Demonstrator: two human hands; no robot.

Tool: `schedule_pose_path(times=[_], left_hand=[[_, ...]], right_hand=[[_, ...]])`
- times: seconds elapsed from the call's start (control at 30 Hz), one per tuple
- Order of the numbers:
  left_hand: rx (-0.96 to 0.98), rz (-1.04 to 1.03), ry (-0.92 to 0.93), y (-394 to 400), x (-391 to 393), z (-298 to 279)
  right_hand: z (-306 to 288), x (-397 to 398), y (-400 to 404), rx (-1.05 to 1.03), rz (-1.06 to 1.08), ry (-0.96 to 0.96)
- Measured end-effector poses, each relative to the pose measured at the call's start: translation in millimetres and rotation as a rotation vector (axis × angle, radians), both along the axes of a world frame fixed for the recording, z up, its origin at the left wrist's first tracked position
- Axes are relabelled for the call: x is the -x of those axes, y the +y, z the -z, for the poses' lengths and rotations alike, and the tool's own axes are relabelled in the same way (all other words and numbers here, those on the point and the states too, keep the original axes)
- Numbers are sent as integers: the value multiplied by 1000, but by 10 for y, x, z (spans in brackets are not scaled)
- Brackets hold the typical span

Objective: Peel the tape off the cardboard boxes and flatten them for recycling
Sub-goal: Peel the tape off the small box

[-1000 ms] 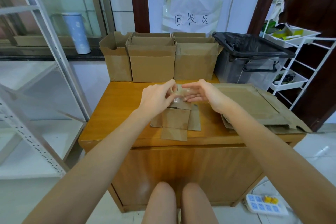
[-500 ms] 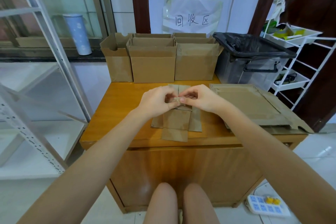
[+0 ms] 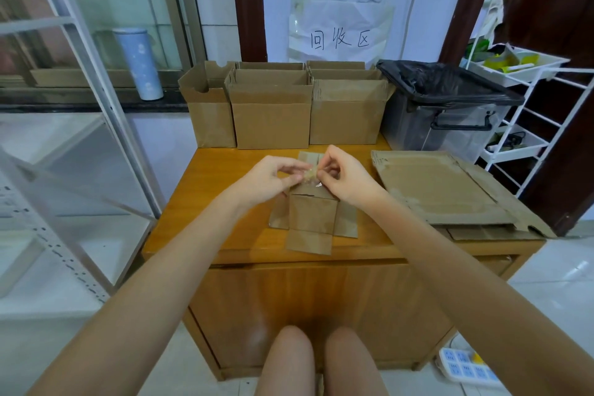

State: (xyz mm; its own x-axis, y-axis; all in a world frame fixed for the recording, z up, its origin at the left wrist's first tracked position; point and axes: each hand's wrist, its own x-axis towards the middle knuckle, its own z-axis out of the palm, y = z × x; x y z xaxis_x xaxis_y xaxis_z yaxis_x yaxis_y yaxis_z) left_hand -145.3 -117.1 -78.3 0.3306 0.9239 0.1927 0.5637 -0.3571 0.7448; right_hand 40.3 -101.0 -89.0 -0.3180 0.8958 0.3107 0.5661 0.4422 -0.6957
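Both hands raised slightly, left hand (image 3: 271, 178) and right hand (image 3: 345, 180) pinching crumpled tape (image 3: 309, 174), 3 open boxes (image 3: 271, 119) seemingly empty

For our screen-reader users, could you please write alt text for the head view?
Both hands, left hand and right hand, pinch a crumpled wad of clear tape above a small flattened brown cardboard box on a wooden cabinet.

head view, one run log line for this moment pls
both hands pinch crumpled clear tape wad | above flattened small brown cardboard box | wooden table
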Motion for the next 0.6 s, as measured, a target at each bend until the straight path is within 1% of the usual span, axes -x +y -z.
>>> schedule_pose_path(times=[0.07,0.2,0.27,0.33,0.43,0.6], left_hand=[[-56,-10,33,9,-25,13],[-52,-92,103,19,-95,-8],[-77,-147,194,2,-129,-30],[-141,-194,288,-21,-169,-33],[-219,-242,366,-20,-217,-3],[-240,-250,391,-14,-250,-7]], right_hand=[[11,-17,-19,-28,-9,12],[17,-49,-18,-39,-28,20],[-2,-62,-27,-4,-57,40],[-45,-80,-57,45,-81,107],[-106,-132,-95,114,-86,189],[-113,-155,-84,14,-129,50]])
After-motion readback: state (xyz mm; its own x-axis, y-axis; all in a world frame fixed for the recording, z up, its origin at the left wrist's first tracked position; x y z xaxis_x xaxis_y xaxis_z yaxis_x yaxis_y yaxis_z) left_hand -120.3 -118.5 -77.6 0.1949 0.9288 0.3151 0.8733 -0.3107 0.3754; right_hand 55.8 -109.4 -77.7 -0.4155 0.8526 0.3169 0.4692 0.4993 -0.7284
